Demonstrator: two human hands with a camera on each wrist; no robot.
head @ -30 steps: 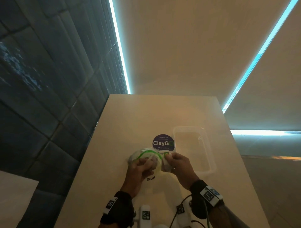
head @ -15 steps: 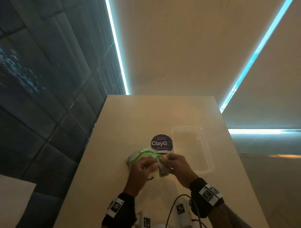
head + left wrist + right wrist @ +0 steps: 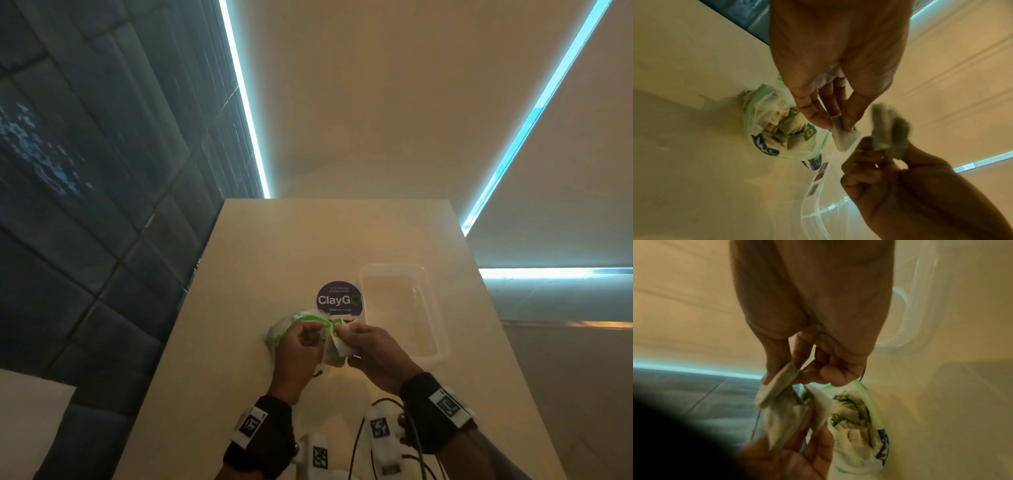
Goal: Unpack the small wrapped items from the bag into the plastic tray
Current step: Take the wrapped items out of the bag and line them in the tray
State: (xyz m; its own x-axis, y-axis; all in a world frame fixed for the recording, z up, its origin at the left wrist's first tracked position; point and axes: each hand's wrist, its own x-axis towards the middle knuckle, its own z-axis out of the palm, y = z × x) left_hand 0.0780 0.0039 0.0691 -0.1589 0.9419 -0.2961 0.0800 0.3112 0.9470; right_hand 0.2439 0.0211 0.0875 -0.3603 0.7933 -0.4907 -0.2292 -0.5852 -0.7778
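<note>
Both hands (image 3: pixel 299 349) (fingers pinched) on sachets (image 3: pixel 844 138)

Bag (image 3: pixel 291 323) lay on table (image 3: pixel 239 274), mouth open toward person, many wrapped items (image 3: pixel 781 129) inside; round sticker (image 3: pixel 337 298) on table just behind bag; plastic tray (image 3: pixel 431 308) right of sticker and bag, near table's right edge; left hand (image 3: pixel 298 349) over bag, pinching one item (image 3: pixel 844 138); right hand (image 3: pixel 373 353) between bag and tray, pinching several items (image 3: pixel 777 395); wall left of table.
</note>
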